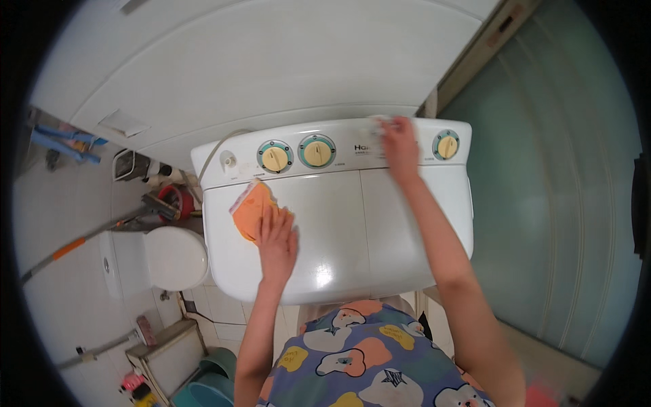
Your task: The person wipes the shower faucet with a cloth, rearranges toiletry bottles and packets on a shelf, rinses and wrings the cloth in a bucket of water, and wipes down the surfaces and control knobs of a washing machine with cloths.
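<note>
A white twin-tub washing machine (325,230) stands before me, with pale yellow dials on its rear panel. My left hand (277,244) lies on the left lid, fingers stretched out over the lower edge of an orange cloth (249,209). The cloth has a whitish strip along its left side. At the control panel, my right hand (401,146) is closed, left of the rightmost dial (447,145). By its fingertips shows a thin, white cloth-like thing (377,127), smeared by motion. Two more dials (275,157) sit on the panel's left half.
A white toilet (178,258) stands left of the machine, with a red bucket (178,202) and a long-handled mop (81,241) close by. Basins (210,383) sit at lower left. On the right is a frosted glass door (549,183). A white wall rises behind the panel.
</note>
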Demonstrator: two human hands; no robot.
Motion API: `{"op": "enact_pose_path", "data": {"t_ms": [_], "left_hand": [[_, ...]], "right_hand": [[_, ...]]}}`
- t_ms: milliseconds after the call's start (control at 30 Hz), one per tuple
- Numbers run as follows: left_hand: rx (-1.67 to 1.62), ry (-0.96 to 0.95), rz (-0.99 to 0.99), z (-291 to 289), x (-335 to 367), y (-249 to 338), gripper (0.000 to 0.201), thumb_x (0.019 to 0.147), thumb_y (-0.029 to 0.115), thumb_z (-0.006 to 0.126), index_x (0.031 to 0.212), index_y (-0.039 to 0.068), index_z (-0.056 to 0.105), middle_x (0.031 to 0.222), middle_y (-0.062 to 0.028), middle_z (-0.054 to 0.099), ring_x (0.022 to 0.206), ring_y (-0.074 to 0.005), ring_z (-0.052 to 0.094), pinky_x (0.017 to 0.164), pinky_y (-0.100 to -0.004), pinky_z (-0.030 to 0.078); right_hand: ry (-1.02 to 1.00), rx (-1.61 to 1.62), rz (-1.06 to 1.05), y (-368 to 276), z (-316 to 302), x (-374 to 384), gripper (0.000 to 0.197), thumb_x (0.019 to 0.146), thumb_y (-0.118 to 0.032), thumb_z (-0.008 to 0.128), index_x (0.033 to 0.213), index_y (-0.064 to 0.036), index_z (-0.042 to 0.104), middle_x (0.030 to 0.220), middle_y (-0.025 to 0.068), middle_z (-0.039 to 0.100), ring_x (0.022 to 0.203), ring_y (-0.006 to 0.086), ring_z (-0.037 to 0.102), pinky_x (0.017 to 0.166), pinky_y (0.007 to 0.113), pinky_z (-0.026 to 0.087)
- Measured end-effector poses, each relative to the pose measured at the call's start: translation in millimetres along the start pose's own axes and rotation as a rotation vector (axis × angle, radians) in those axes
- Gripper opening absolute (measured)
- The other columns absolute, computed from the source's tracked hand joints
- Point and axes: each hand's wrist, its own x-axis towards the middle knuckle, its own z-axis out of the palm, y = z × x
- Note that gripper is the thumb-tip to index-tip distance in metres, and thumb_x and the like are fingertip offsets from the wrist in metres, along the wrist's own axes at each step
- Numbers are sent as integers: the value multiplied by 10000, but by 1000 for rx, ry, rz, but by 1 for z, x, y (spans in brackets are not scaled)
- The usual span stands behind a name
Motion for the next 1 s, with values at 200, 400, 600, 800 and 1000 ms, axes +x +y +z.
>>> {"op": "enact_pose_path", "data": {"t_ms": [200, 400, 600, 800, 1000], "left_hand": [[55, 297, -105, 28, 12, 35, 416, 846, 122, 595, 1249, 37, 541, 1428, -100, 414, 1356, -342, 300, 1085, -520, 214], [30, 261, -282, 46, 11, 31, 482, 888, 195, 571, 1314, 2, 453, 1487, -113, 314, 1384, -360, 239, 1100, -578, 140], [63, 222, -303, 43, 7, 34, 486, 892, 224, 569, 1303, -9, 456, 1487, -111, 308, 1395, -342, 221, 1098, -589, 130], [-24, 195, -281, 46, 10, 38, 493, 895, 229, 569, 1310, -7, 447, 1502, -103, 276, 1402, -340, 205, 1096, -597, 129], [-42, 210, -266, 44, 3, 23, 475, 873, 185, 579, 1292, -5, 460, 1486, -111, 313, 1378, -365, 251, 1104, -588, 129]], "right_hand": [[65, -157, 71, 56, -37, 13, 309, 812, -66, 642, 1120, -42, 634, 1094, 131, 529, 967, 300, 543, 824, 371, 470], [-73, 32, -138, -32, 16, 34, 236, 801, -112, 654, 1034, -75, 669, 974, 82, 556, 968, 264, 544, 799, 382, 481], [-368, 181, -300, -115, 85, 57, 160, 772, -155, 663, 902, -62, 661, 900, 79, 561, 906, 271, 554, 745, 395, 490], [-389, 262, -425, -188, 141, 60, 175, 750, -182, 699, 883, -73, 663, 876, 90, 570, 876, 280, 558, 734, 401, 478], [-408, 220, -439, -183, 136, 54, 194, 784, -168, 665, 957, -80, 658, 966, 97, 570, 972, 278, 541, 821, 383, 481]]}}
